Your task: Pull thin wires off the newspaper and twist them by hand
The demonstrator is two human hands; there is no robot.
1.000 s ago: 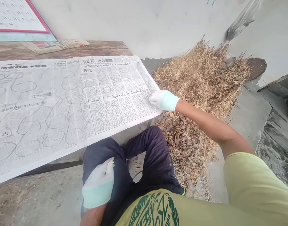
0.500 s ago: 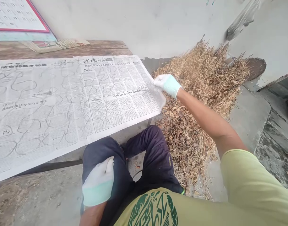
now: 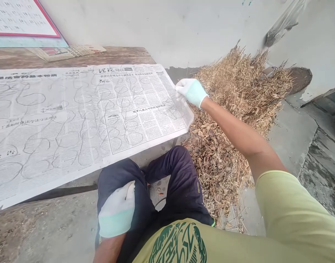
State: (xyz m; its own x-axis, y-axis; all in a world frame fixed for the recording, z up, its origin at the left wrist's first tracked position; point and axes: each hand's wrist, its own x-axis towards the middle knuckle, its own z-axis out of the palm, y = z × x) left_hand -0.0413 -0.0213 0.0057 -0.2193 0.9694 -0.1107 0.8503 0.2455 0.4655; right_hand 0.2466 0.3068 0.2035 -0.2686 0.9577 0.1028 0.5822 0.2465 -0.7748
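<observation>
Newspaper (image 3: pixel 85 124) spread at ten o'clock; my right hand (image 3: pixel 191 90) pinches its three-o'clock edge; left hand (image 3: pixel 118 208) on my thigh (image 3: pixel 141 201) at seven, hold unclear; seemingly working that edge; moving it calls for light fingers.

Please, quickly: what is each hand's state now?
Left hand: closed on thigh; contents, if any, hidden.
Right hand: at the edge of the newspaper; grip unclear.

Reads 理论周刊 on the newspaper (image 3: pixel 85 120) toward the surface's (image 3: pixel 126 53) right edge, 法官的基本 farther left. Shows 29 and 30 on the calendar (image 3: pixel 22 22) by the far edge. Bears green characters on the shirt (image 3: pixel 179 243), too stylised to make out.
</observation>
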